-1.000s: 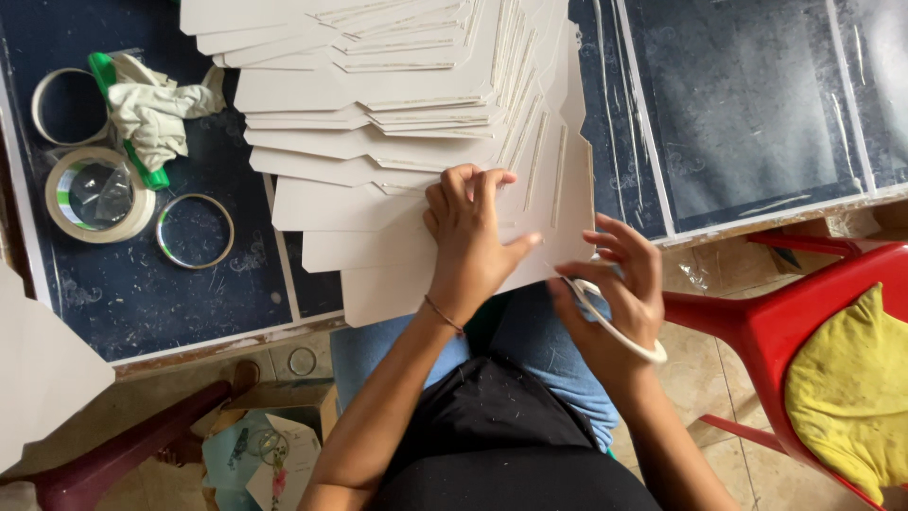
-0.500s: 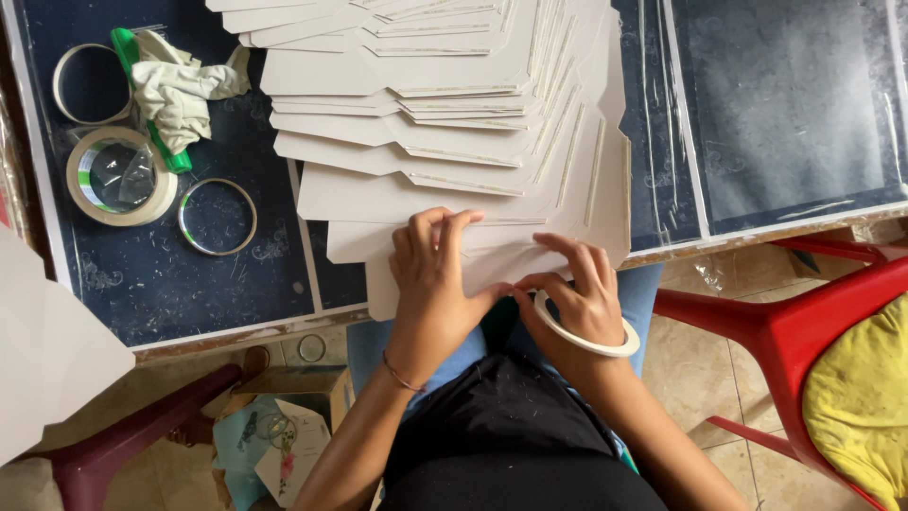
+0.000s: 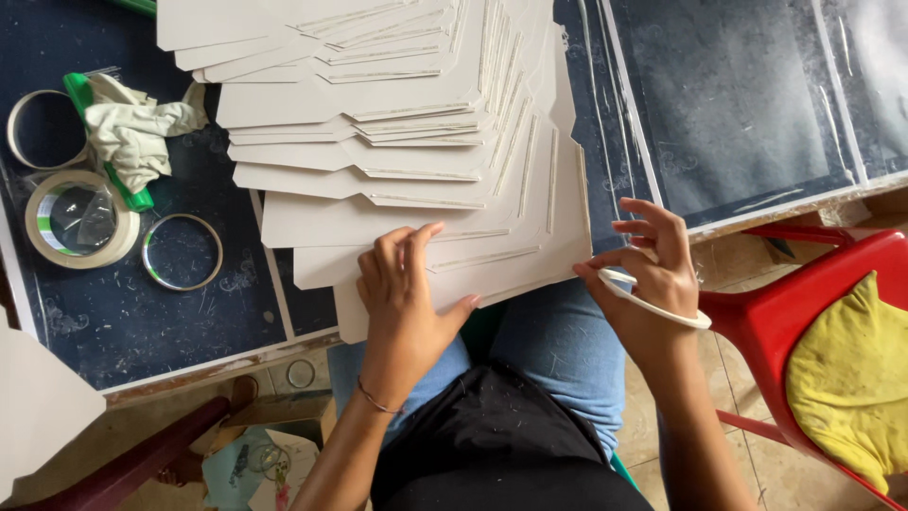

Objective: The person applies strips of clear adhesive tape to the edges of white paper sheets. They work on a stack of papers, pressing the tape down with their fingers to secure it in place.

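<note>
A fanned stack of flat grey cardboard blanks [image 3: 397,142] lies on the dark table [image 3: 123,322], overhanging its front edge above my lap. My left hand [image 3: 407,293] rests flat on the lowest blank, fingers spread. My right hand [image 3: 648,274] is at the stack's right corner, gripping a roll of white tape [image 3: 662,305]; thumb and forefinger pinch at the cardboard's corner.
Several tape rolls [image 3: 80,222] and empty tape rings [image 3: 182,252] sit at the table's left beside a crumpled whitish cloth [image 3: 142,132] and a green-handled tool. A red plastic chair [image 3: 813,312] with a yellow cloth [image 3: 856,378] stands at right. A cardboard piece [image 3: 33,416] lies lower left.
My right hand, with the tape roll, swung in to the stack's front edge and then out to its right corner. My left hand stayed on the lowest blank.
</note>
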